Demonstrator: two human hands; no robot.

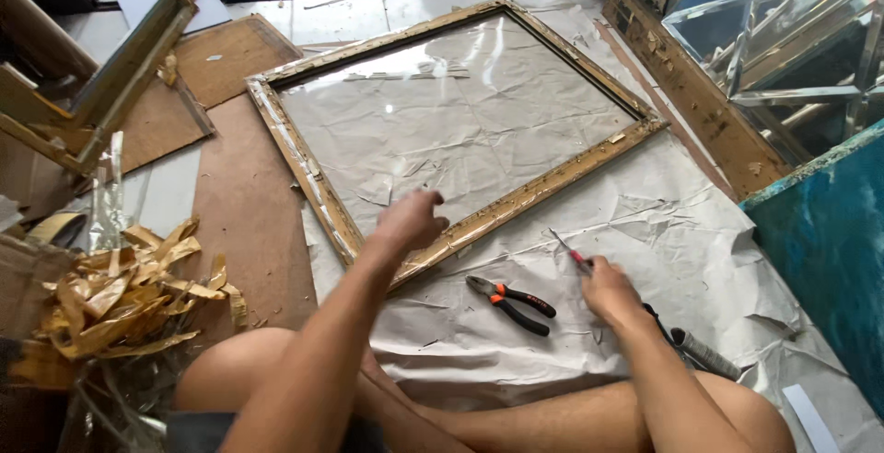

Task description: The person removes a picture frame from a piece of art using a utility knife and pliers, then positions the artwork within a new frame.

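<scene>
A large wooden picture frame (304, 172) lies face down on crumpled white paper (663, 223) on the floor. A clear sheet with paper under it fills the frame's opening. My left hand (410, 221) hovers over the frame's near rail with fingers curled, holding nothing that I can see. My right hand (608, 289) rests on the paper to the right and grips a thin red-handled tool (573, 252) pointing toward the frame. Pliers with black and orange handles (512, 303) lie on the paper between my hands.
A pile of torn gold tape strips (129, 292) sits at left. Brown board sheets (239, 204) lie under and beside the frame. Another wooden frame (110, 75) leans at top left. Mirror pieces (792, 39) and a teal panel (829, 241) stand at right.
</scene>
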